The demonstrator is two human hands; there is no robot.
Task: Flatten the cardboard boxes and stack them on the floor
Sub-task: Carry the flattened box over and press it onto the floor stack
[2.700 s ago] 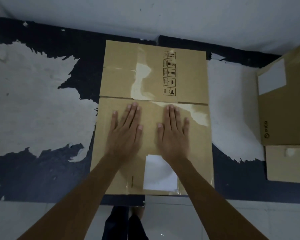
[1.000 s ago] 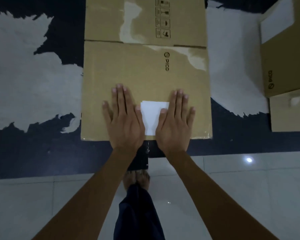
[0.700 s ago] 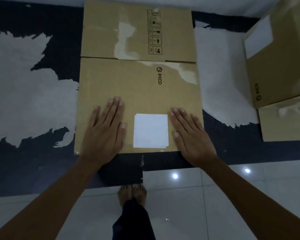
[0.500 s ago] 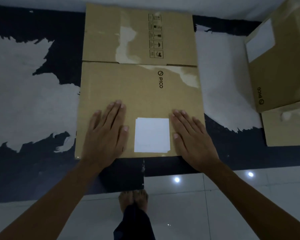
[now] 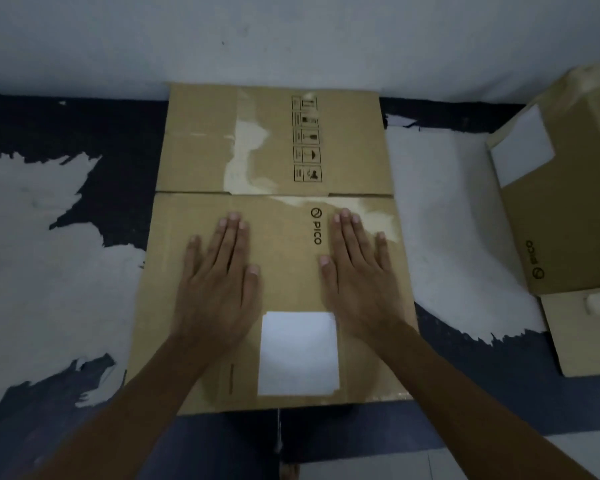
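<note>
Both hands: left hand (image 5: 219, 282), right hand (image 5: 355, 271) spread flat, pressing the flattened box (image 5: 284, 258)
Reason: squashes creases; keeps it lying flat on the floor (image 5: 49, 271)

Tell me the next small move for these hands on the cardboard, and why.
Probably lift both hands and reach right for the standing box. The flattened box already lies flat on the floor, with the left hand and right hand spread palm-down on it either side of the white label, while the other box looks unflattened.
</note>
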